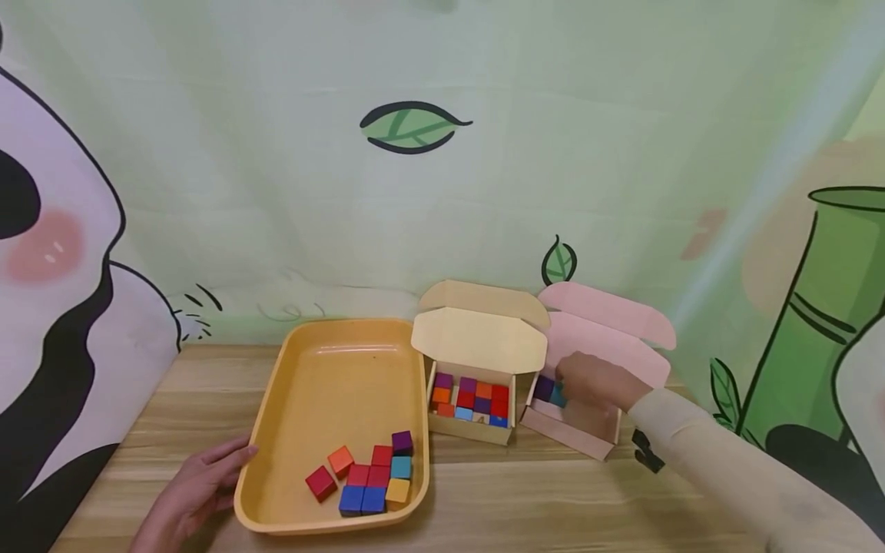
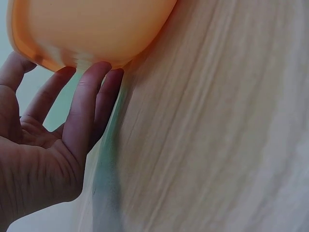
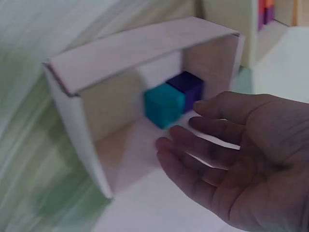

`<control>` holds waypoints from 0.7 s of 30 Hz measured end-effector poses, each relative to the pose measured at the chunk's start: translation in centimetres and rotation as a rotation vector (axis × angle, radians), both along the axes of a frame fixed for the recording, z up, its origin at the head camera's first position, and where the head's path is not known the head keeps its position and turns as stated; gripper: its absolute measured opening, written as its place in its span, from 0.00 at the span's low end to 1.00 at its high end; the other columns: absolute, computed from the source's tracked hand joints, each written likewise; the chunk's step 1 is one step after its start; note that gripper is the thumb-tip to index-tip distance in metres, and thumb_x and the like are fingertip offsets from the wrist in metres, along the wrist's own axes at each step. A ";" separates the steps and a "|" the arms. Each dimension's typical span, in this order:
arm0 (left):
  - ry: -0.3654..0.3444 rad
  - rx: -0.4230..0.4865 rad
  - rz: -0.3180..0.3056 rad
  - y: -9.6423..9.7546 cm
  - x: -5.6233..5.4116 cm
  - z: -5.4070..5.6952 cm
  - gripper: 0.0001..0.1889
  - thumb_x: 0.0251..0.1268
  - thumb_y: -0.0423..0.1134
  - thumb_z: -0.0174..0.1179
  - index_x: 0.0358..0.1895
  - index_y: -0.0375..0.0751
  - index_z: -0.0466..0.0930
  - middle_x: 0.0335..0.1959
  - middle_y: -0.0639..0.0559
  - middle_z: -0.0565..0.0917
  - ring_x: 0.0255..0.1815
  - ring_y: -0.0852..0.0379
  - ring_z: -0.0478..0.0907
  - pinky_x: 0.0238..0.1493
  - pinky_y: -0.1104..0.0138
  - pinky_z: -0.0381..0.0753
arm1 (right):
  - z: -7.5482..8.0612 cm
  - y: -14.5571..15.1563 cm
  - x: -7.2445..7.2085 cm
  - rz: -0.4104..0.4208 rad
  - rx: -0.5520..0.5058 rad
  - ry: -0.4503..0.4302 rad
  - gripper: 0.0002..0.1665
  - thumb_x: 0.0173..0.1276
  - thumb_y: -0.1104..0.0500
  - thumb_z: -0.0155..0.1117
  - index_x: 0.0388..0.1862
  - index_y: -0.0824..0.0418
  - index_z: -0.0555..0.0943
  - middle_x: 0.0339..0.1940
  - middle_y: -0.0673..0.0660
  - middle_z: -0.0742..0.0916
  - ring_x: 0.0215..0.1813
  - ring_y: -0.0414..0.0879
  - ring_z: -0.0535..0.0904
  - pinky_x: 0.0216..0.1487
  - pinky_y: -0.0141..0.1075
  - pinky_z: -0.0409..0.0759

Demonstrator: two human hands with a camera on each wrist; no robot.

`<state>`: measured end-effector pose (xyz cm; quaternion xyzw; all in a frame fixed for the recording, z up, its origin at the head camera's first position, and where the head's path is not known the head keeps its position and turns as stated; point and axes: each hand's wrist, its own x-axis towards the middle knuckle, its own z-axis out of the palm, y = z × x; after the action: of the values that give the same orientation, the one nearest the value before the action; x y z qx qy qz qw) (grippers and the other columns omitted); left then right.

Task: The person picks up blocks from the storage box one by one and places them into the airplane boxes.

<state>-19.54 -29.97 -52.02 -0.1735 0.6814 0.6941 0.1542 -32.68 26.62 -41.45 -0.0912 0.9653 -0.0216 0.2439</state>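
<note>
My left hand (image 1: 200,484) is at the left edge of an orange-yellow tray (image 1: 332,399); in the left wrist view its fairly straight fingers touch the tray's side. Several coloured cubes lie at the tray's near right, including a loose red cube (image 1: 321,484) and an orange cube (image 1: 341,461). My right hand (image 1: 598,380) reaches into an open pink box (image 1: 574,438). In the right wrist view, its loosely bent fingers hold nothing and are close to a teal cube (image 3: 164,105) and a dark purple cube (image 3: 187,90) side by side in the box.
Between tray and pink box stands an open cream box (image 1: 477,338) with several coloured cubes in it. Both box lids stand raised at the back. A printed cloth (image 1: 276,153) hangs behind the wooden table (image 1: 498,499). A small black object (image 1: 646,452) shows by the right wrist.
</note>
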 end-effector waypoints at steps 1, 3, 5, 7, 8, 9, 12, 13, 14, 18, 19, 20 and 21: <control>0.001 0.002 -0.002 0.0 0.0 -0.1 0.40 0.73 0.46 0.63 0.78 0.29 0.57 0.48 0.43 0.88 0.44 0.51 0.87 0.45 0.52 0.88 | 0.3 -0.2 0.0 0.009 0.015 -0.018 0.03 0.68 0.66 0.63 0.39 0.61 0.82 0.30 0.55 0.81 0.33 0.48 0.75 0.31 0.36 0.77; 0.004 0.007 -0.004 0.0 0.1 -0.2 0.39 0.73 0.46 0.63 0.78 0.28 0.57 0.48 0.44 0.88 0.44 0.51 0.87 0.45 0.53 0.88 | 1.0 -0.6 0.0 0.017 0.019 -0.062 0.04 0.68 0.67 0.61 0.38 0.61 0.82 0.28 0.54 0.80 0.30 0.46 0.74 0.27 0.34 0.75; 0.007 0.013 -0.007 0.0 0.1 -0.3 0.39 0.73 0.45 0.63 0.78 0.28 0.57 0.48 0.44 0.88 0.44 0.51 0.87 0.45 0.53 0.88 | 1.6 -1.4 0.1 0.046 0.015 -0.110 0.05 0.68 0.68 0.60 0.34 0.61 0.80 0.25 0.53 0.77 0.26 0.44 0.71 0.24 0.32 0.71; 0.013 0.019 -0.013 0.0 0.1 -0.3 0.39 0.73 0.45 0.63 0.78 0.28 0.57 0.48 0.45 0.88 0.44 0.52 0.87 0.46 0.53 0.88 | 2.0 -2.5 0.4 0.091 0.018 -0.149 0.08 0.69 0.68 0.59 0.28 0.61 0.79 0.21 0.52 0.75 0.23 0.42 0.69 0.22 0.30 0.68; 0.016 0.019 -0.015 0.0 0.1 -0.2 0.39 0.73 0.45 0.63 0.77 0.28 0.57 0.48 0.45 0.88 0.44 0.52 0.87 0.46 0.53 0.88 | 2.3 -3.1 0.5 0.119 0.011 -0.155 0.07 0.69 0.66 0.60 0.30 0.61 0.81 0.22 0.51 0.76 0.24 0.42 0.69 0.23 0.30 0.69; 0.020 0.018 -0.021 0.0 0.1 -0.2 0.39 0.73 0.45 0.63 0.77 0.28 0.57 0.48 0.46 0.88 0.44 0.53 0.87 0.46 0.53 0.88 | 2.6 -3.9 0.6 0.166 0.010 -0.153 0.06 0.69 0.66 0.61 0.31 0.61 0.82 0.22 0.52 0.77 0.24 0.42 0.71 0.24 0.30 0.72; 0.027 0.013 -0.023 0.0 0.2 -0.1 0.38 0.73 0.45 0.63 0.77 0.29 0.59 0.48 0.46 0.88 0.44 0.54 0.87 0.46 0.54 0.88 | 3.2 -6.5 1.0 0.298 -0.008 -0.098 0.08 0.70 0.63 0.63 0.44 0.64 0.86 0.32 0.54 0.84 0.30 0.43 0.76 0.34 0.34 0.81; 0.028 0.010 -0.028 0.0 0.1 -0.1 0.37 0.73 0.45 0.63 0.77 0.29 0.60 0.48 0.46 0.88 0.44 0.54 0.87 0.46 0.54 0.88 | 3.3 -7.4 1.1 0.331 -0.029 -0.075 0.11 0.71 0.62 0.64 0.49 0.64 0.86 0.36 0.54 0.86 0.33 0.44 0.78 0.39 0.36 0.83; 0.027 0.009 -0.030 0.0 0.1 -0.1 0.37 0.73 0.45 0.63 0.76 0.29 0.61 0.48 0.46 0.88 0.44 0.54 0.87 0.46 0.54 0.88 | 3.5 -8.5 1.2 0.365 -0.048 -0.048 0.13 0.71 0.62 0.64 0.52 0.64 0.85 0.39 0.56 0.87 0.36 0.46 0.79 0.42 0.38 0.84; 0.017 0.009 -0.035 0.1 0.1 -0.1 0.37 0.73 0.46 0.63 0.77 0.29 0.60 0.48 0.47 0.88 0.44 0.54 0.87 0.46 0.54 0.88 | 3.6 -13.3 1.7 0.508 -0.125 0.028 0.14 0.72 0.62 0.64 0.54 0.63 0.85 0.46 0.56 0.88 0.45 0.48 0.82 0.52 0.39 0.84; 0.014 0.009 -0.036 0.0 0.0 -0.1 0.38 0.74 0.46 0.63 0.77 0.29 0.59 0.48 0.47 0.88 0.44 0.54 0.87 0.46 0.54 0.88 | 3.7 -14.6 1.8 0.547 -0.141 0.037 0.14 0.73 0.61 0.64 0.55 0.62 0.85 0.47 0.56 0.88 0.46 0.48 0.82 0.52 0.38 0.84; 0.012 0.012 -0.036 0.0 0.0 -0.1 0.38 0.74 0.46 0.63 0.78 0.29 0.58 0.48 0.48 0.88 0.44 0.54 0.87 0.46 0.54 0.88 | 3.7 -16.0 1.9 0.587 -0.152 0.045 0.14 0.73 0.61 0.64 0.55 0.61 0.85 0.48 0.55 0.88 0.48 0.47 0.82 0.53 0.37 0.83; 0.011 0.016 -0.037 0.0 0.0 -0.1 0.39 0.74 0.46 0.62 0.78 0.29 0.57 0.48 0.48 0.88 0.44 0.54 0.87 0.46 0.54 0.88 | 3.6 -17.3 2.0 0.625 -0.159 0.051 0.15 0.73 0.61 0.63 0.56 0.60 0.85 0.50 0.54 0.88 0.50 0.46 0.82 0.54 0.35 0.82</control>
<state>-19.57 -29.98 -52.16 -0.1559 0.6798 0.6976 0.1643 -30.67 9.28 -37.81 -0.4025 0.8916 -0.0189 0.2066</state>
